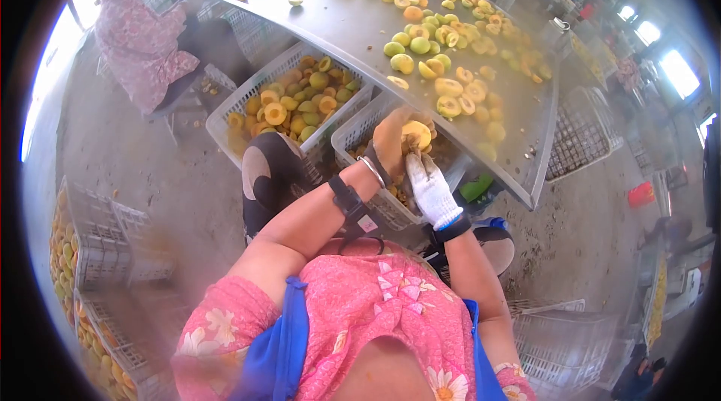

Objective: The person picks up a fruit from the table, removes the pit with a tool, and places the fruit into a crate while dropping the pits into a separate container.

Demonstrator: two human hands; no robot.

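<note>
My left hand (389, 142), ungloved, is closed around a yellow apricot (415, 136) near the front edge of the table. Just below that fruit is my right hand (431, 189) in a white glove, its fingers pressed together close to the apricot's underside. Whatever lies between those gloved fingertips is hidden. Both hands are above a white plastic crate (347, 131) with small dark-yellow pieces low inside it. On the metal table (342, 22) lie many halved and whole apricots (449, 87), green to orange.
Left of my knees stands a crate (218, 119) full of halved apricots (300, 101). A person in a pink patterned top (139, 40) sits at the left. More crates stand at the lower left (105, 243), lower right (563, 348) and right (582, 134).
</note>
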